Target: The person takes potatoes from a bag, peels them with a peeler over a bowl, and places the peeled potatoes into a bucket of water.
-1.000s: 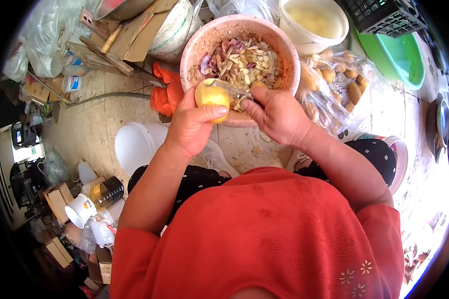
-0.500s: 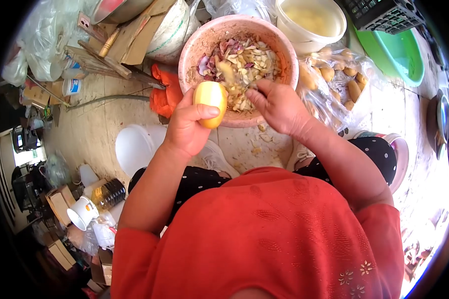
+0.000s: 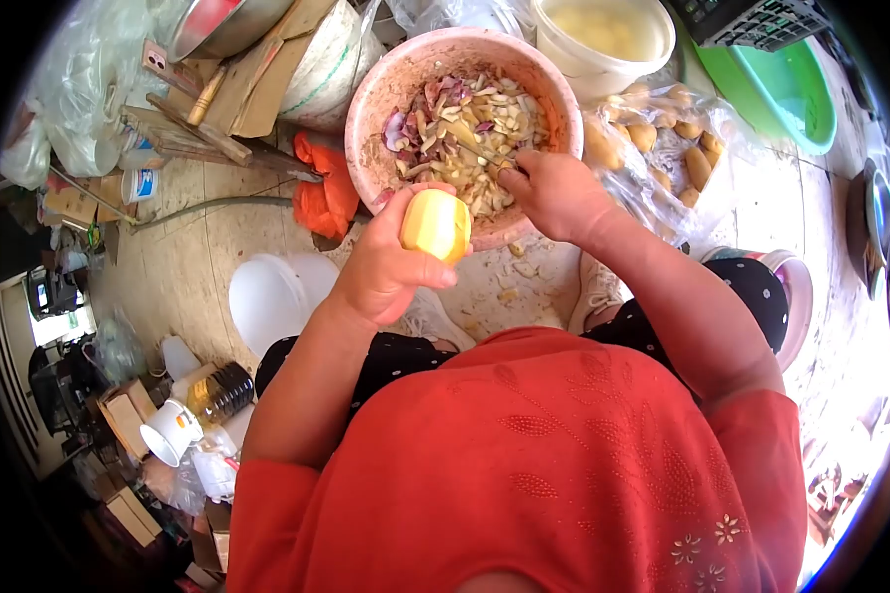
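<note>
My left hand point(image 3: 391, 259) is wrapped round a yellow, mostly peeled potato point(image 3: 435, 225) at the near left rim of a pink basin point(image 3: 366, 148). My right hand point(image 3: 556, 196) grips a thin peeler point(image 3: 487, 151) by its handle, over the basin's right part. The peeler's far end points up and left above the scraps and blurs into them. Pale peelings point(image 3: 509, 109) and purplish pieces point(image 3: 425, 124) lie in the basin. The potato and the peeler are apart.
Unpeeled potatoes point(image 3: 697, 168) lie in a clear plastic bag right of the basin. Behind stand a white bucket point(image 3: 653, 61) with pale contents and a green tub point(image 3: 796, 99). An orange-red bag point(image 3: 321, 188) and wooden boards point(image 3: 183, 138) are at the left, a white container point(image 3: 267, 301) near my left leg.
The peeler has left the potato and moved over the basin. My left hand has turned the potato and tilted it. The view has shifted slightly.
</note>
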The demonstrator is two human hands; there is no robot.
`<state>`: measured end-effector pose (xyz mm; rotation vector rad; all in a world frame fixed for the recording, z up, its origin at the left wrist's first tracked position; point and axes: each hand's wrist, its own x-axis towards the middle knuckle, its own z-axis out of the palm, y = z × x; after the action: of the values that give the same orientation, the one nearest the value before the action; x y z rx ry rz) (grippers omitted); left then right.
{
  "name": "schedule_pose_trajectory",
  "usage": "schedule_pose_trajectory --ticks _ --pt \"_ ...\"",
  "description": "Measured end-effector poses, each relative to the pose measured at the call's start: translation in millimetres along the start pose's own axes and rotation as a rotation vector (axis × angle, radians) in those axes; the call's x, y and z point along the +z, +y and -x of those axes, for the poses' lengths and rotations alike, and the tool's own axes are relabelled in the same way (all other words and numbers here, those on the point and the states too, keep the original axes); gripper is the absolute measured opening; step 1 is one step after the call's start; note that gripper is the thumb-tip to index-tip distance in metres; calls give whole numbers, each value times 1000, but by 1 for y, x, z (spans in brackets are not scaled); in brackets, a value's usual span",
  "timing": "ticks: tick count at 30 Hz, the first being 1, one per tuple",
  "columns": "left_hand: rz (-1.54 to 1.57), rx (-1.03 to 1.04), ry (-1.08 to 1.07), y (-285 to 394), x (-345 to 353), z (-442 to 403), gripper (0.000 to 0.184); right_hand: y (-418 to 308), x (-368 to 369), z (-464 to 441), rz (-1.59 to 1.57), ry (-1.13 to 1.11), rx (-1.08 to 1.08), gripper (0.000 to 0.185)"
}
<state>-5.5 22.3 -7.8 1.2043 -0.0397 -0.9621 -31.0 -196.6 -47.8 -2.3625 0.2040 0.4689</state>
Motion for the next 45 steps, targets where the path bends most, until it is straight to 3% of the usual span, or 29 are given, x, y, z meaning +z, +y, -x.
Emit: schedule_pose_trajectory --ticks 6,12,16,18,19,21,25,31,36,38,42,45 --pt "103 64 189 -3 -11 -8 65 -17 -3 16 -142 29 -125 35" --pt "203 59 139 0 -2 -10 60 -33 11 36 -183 69 -361 26" --pt "174 -16 141 -6 -8 -6 62 -33 7 32 -142 31 -353 27" --pt "116 -39 100 -8 -14 -7 64 -32 4 21 -72 13 -79 29" --pt "109 -41 93 -6 -9 -6 64 -14 2 7 90 30 -205 31" --pt "68 14 9 -4 4 1 66 -2 -2 0 -60 127 -67 32" --pt "56 64 169 -2 -7 -6 69 -16 -7 10 -109 143 -136 33" --pt "135 20 199 -2 -9 -9 62 -24 7 27 -230 125 -372 29" --pt "190 0 192 -1 -3 -5 61 -30 9 33 -164 66 -367 28" --pt "119 23 2 -6 -4 -3 62 -26 2 18 -57 38 -82 28" --pt "170 8 6 0 -3 0 66 -6 1 7 -225 241 -128 27" --pt "181 47 29 0 -12 -3 62 -11 -9 7 -272 262 -181 27"
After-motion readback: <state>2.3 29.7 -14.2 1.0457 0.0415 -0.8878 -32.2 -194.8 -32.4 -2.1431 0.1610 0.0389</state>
